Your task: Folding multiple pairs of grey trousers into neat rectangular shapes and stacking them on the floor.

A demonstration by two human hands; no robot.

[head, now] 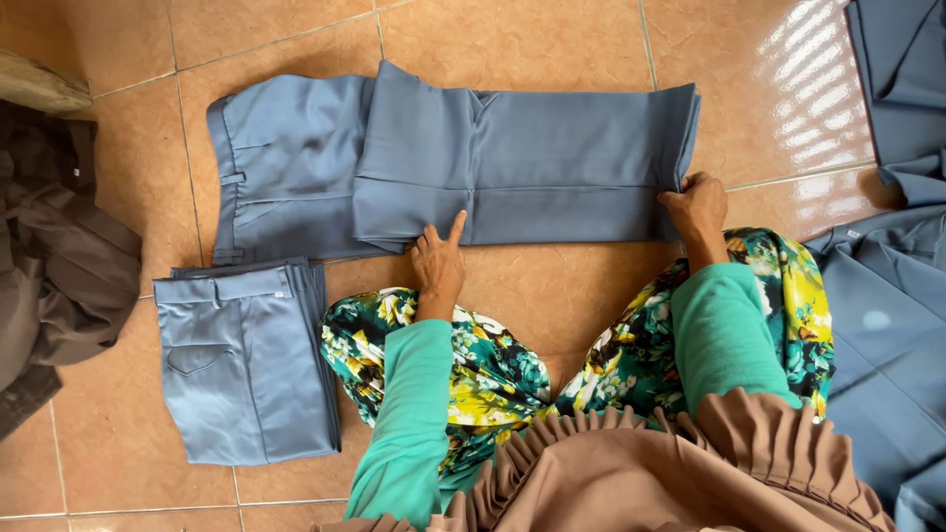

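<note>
A pair of grey-blue trousers (512, 158) lies across the tiled floor, its legs doubled back toward the waistband at the left. My left hand (439, 256) rests with spread fingers on the near edge of the fold, at the middle. My right hand (698, 205) grips the folded end of the trousers at the right. A second pair of grey-blue trousers (246, 360), folded into a compact stack, lies on the floor at the near left, apart from both hands.
A heap of dark brown cloth (54, 236) sits at the left edge. More grey-blue garments (892, 296) lie spread along the right side. My knees in a floral skirt (493, 369) are just behind the trousers. The floor is orange-brown tile (552, 39).
</note>
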